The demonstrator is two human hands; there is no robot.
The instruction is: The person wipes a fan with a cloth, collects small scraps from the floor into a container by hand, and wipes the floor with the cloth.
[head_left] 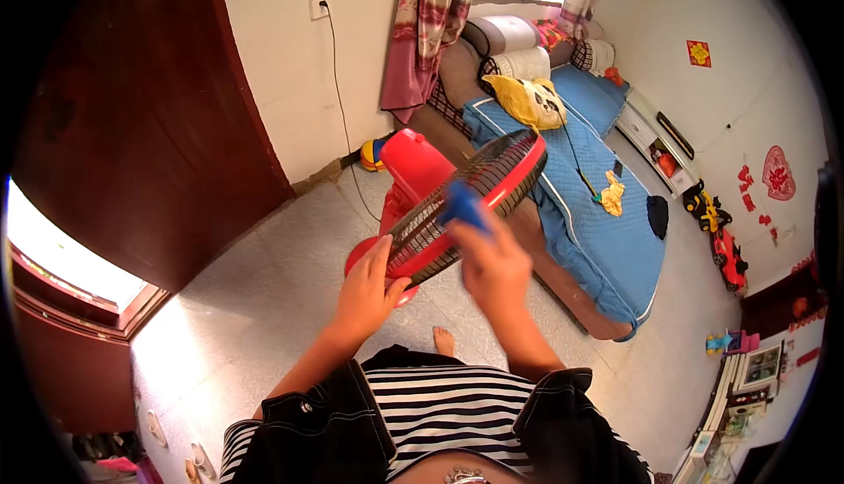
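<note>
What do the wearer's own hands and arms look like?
The left hand and right hand are ungloved, the right somewhat blurred. Both forearms are bare, nothing showing at the wrists. Worn on the torso: a black-and-white striped top and a black garment with pale stitching.

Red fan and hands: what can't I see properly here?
Head view: the blue object in the right hand, too motion-blurred to identify.
Head view: that hand's exact grip, blurred too.
Head view: the lower end of the cord, hidden behind the red fan.
Head view: part of the ball, also behind the fan.
</note>
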